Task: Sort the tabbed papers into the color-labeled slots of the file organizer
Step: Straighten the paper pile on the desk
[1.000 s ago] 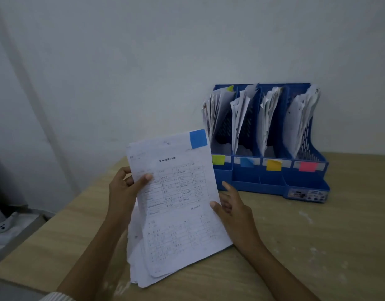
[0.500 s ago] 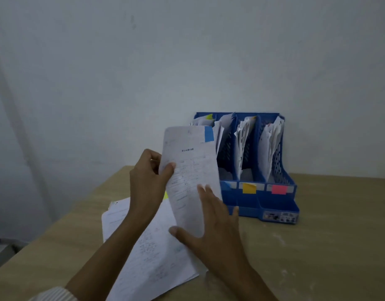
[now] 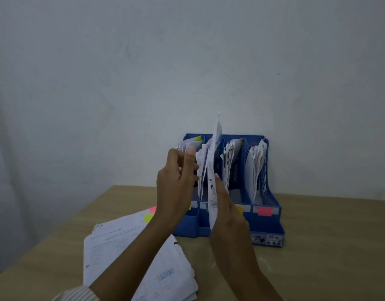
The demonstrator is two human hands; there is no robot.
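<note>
Paper [image 3: 212,187] up on edge in the head view, a single printed sheet held almost side-on to the camera, its top poking above the blue file organizer [image 3: 267,222] and its lower part down in front of the second slot from the left. Right hand [image 3: 227,216] lies flat along the sheet's right face, fingers straight and together, pressing against it rather than curling round. Left hand [image 3: 176,181] sits just left of the sheet at the organizer's left slots, fingers curled, thumb up against the papers standing there; whether it pinches the sheet itself or those papers I cannot tell. Organizer stands at the far edge of the tabletop [image 3: 328,246] against the wall [image 3: 187,61], four slots each with paper leaning in them. Pink label [image 3: 264,211] shows on the front of the rightmost slot; the other labels are mostly hidden behind the hands. Stack of loose papers [image 3: 130,253] lies flat toward the near left of the tabletop, under the left forearm, with a yellow-green tab [image 3: 148,218] and a pink tab [image 3: 153,209] sticking out at its far corner. Striped sleeve cuff [image 3: 78,294] at the bottom edge.
</note>
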